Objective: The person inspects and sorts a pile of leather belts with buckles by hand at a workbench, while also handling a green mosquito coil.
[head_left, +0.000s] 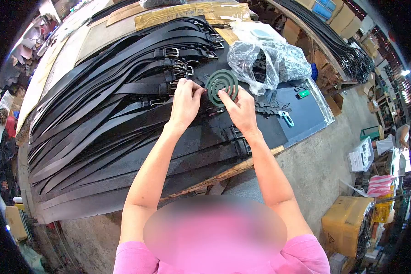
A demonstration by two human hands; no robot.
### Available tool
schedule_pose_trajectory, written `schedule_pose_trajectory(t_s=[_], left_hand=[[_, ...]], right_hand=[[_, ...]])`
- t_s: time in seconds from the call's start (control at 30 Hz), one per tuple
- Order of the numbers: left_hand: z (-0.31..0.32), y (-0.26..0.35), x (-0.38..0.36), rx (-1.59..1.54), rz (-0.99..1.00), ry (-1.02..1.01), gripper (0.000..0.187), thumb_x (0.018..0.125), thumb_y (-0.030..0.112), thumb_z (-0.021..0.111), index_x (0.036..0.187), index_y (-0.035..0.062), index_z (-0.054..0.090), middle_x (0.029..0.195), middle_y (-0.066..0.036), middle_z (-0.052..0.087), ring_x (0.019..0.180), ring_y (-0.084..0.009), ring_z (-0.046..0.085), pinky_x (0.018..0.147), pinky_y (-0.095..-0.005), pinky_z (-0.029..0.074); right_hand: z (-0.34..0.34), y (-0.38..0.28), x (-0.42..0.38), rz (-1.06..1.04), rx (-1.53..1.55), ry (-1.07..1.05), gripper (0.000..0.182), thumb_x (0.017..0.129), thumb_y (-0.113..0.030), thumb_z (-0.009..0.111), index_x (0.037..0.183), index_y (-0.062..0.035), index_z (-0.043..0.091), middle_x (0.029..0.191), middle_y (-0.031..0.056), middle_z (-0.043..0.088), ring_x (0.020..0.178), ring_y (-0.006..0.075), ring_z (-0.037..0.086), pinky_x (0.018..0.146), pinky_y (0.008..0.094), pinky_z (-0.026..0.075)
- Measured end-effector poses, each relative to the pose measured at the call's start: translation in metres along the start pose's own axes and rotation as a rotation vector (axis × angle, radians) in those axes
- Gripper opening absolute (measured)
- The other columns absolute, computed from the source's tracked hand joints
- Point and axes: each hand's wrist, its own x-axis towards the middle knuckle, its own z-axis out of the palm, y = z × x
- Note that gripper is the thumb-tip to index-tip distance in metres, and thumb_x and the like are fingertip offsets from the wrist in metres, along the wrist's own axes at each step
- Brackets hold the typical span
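A dark green spiral coil (223, 81) is held up over the table by my right hand (242, 109), whose thumb and fingers pinch its lower right side. My left hand (186, 101) is just left of the coil, thumb and fingertips pressed together near its edge; anything between them is too small to make out. Beneath and left of both hands lie many black belts (100, 105) with metal buckles (171, 52). Small black pieces (269, 108) lie to the right of my right hand.
Clear plastic bags (253, 64) with dark contents sit at the back right of the table. A green lighter (302, 94) and a light blue tool (287, 119) lie near the right edge. Cardboard boxes (347, 223) stand on the floor at right.
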Motion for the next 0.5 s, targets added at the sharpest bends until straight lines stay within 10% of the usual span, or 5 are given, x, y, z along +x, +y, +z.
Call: schedule_pose_trajectory(t_s=[0.5], left_hand=[[-0.026, -0.004, -0.010, -0.313, -0.332, -0.166, 0.019, 0.093, 0.013, 0.068, 0.102, -0.0024, 0.063, 0.094, -0.006, 0.064, 0.087, -0.0130, 0.061, 0.079, -0.0278, 0.049]], right_hand=[[-0.005, -0.006, -0.009, -0.023, 0.018, -0.070, 0.015, 0.087, -0.011, 0.068, 0.095, 0.0015, 0.067, 0.091, 0.0128, 0.069, 0.080, 0.0218, 0.066, 0.074, 0.0330, 0.051]])
